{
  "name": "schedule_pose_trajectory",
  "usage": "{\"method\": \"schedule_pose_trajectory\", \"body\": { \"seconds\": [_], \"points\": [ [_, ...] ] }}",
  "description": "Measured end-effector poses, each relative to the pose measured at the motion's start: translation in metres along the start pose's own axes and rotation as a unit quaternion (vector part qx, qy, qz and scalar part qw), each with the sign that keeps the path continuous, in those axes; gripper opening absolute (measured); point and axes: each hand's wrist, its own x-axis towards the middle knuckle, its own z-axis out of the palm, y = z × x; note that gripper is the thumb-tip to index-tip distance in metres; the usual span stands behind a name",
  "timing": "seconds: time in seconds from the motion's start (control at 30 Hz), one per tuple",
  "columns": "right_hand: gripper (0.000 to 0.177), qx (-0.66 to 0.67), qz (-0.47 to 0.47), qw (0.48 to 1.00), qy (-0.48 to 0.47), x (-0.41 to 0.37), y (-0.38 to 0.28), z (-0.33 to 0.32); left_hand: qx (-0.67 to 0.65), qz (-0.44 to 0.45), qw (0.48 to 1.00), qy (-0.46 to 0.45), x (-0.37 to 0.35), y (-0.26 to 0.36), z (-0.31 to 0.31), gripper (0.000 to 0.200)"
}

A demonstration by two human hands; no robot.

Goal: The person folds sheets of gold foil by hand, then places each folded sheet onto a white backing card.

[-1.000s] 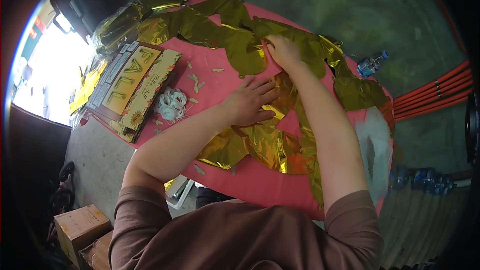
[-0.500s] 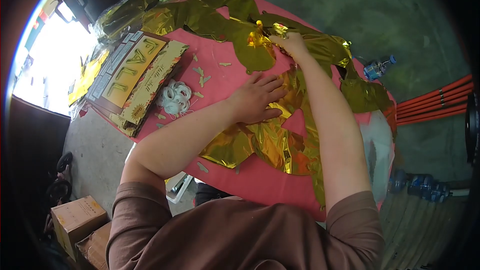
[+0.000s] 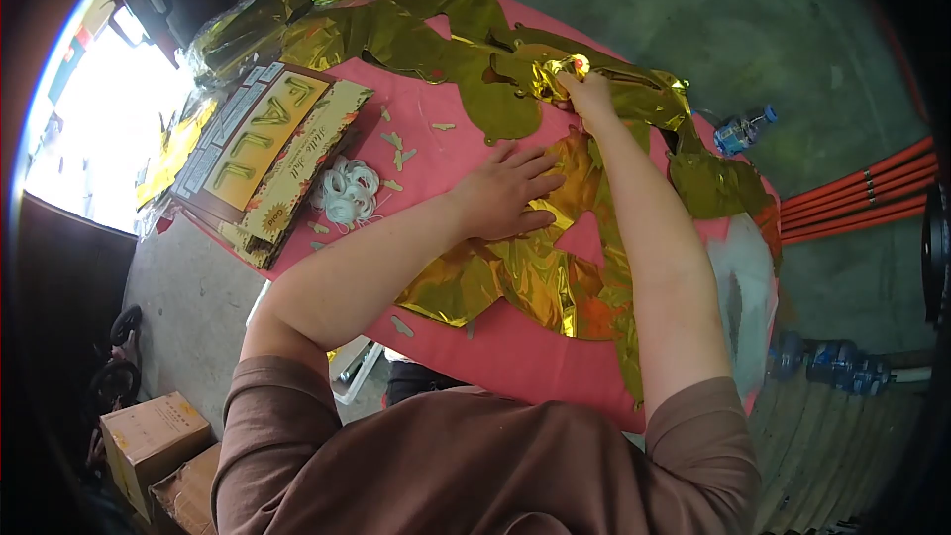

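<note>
My left hand (image 3: 507,192) lies flat with its fingers spread, resting on a flat gold foil balloon (image 3: 540,282) near the middle of the pink tabletop (image 3: 540,367). Farther back, my right hand (image 3: 588,101) is closed on the crumpled edge of another gold foil balloon (image 3: 505,111). Its fingertips are partly hidden by the shiny folds. More flat gold foil (image 3: 406,35) stretches along the far side of the table. Left of my left hand lie a bundle of white string (image 3: 347,191) and several small pale strips (image 3: 399,158).
Printed card packs with "FALL" lettering (image 3: 260,144) are stacked at the table's left. A plastic bottle (image 3: 743,131) is beyond the right edge, near orange poles (image 3: 857,198). Clear plastic (image 3: 743,272) lies at the table's right. Cardboard boxes (image 3: 157,428) sit on the floor at lower left.
My right hand has shifted slightly right and toward me, and the foil at its fingers is bunched differently. My left hand has stayed in place.
</note>
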Motion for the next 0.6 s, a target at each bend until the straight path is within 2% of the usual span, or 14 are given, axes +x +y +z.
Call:
{"method": "schedule_pose_trajectory", "body": {
  "seconds": [0.03, 0.07, 0.13, 0.17, 0.23, 0.27, 0.33, 0.4, 0.47, 0.53, 0.57, 0.6],
  "points": [
    [0.024, 0.079, 0.063, 0.994, 0.03, -0.002, -0.002, 0.001, 0.002, 0.0, 1.0, 0.001, 0.0, 0.0, 0.0, 0.055],
    [0.024, 0.08, 0.061, 0.994, 0.03, -0.002, -0.006, 0.0, 0.005, 0.003, 1.0, 0.003, 0.0, -0.001, 0.001, 0.055],
    [0.028, 0.151, 0.109, 0.974, 0.131, -0.003, -0.012, -0.003, 0.009, 0.004, 1.0, 0.005, 0.0, -0.001, 0.0, 0.055],
    [0.034, 0.122, 0.116, 0.973, 0.16, -0.009, -0.023, -0.009, 0.007, 0.004, 1.0, 0.008, 0.0, 0.0, 0.0, 0.055],
    [0.038, 0.056, 0.03, 0.988, 0.139, 0.002, -0.014, -0.033, 0.004, 0.006, 1.0, 0.008, -0.001, 0.0, 0.0, 0.055],
    [0.037, -0.02, 0.016, 0.992, 0.122, 0.0, -0.026, -0.043, 0.003, 0.007, 1.0, 0.01, -0.001, 0.0, -0.001, 0.055],
    [0.033, -0.062, 0.02, 0.994, 0.085, -0.001, -0.053, -0.074, -0.001, 0.011, 1.0, 0.014, 0.0, -0.001, -0.001, 0.055],
    [0.033, -0.057, -0.016, 0.989, 0.135, 0.007, -0.071, -0.126, 0.0, 0.008, 1.0, 0.004, 0.0, -0.002, 0.0, 0.056],
    [0.033, 0.03, -0.049, 0.971, 0.232, -0.001, -0.095, -0.173, -0.004, 0.007, 1.0, 0.005, 0.001, -0.002, 0.001, 0.056],
    [0.032, -0.101, -0.067, 0.955, 0.269, -0.009, -0.099, -0.213, -0.006, 0.011, 1.0, 0.005, 0.001, -0.002, 0.0, 0.055],
    [0.038, -0.205, -0.063, 0.949, 0.232, -0.013, -0.096, -0.23, -0.004, 0.005, 1.0, 0.005, 0.002, -0.001, -0.001, 0.055],
    [0.042, -0.303, -0.13, 0.908, 0.26, -0.009, -0.094, -0.261, -0.003, -0.001, 1.0, 0.004, 0.001, -0.001, -0.001, 0.055]
  ]
}}
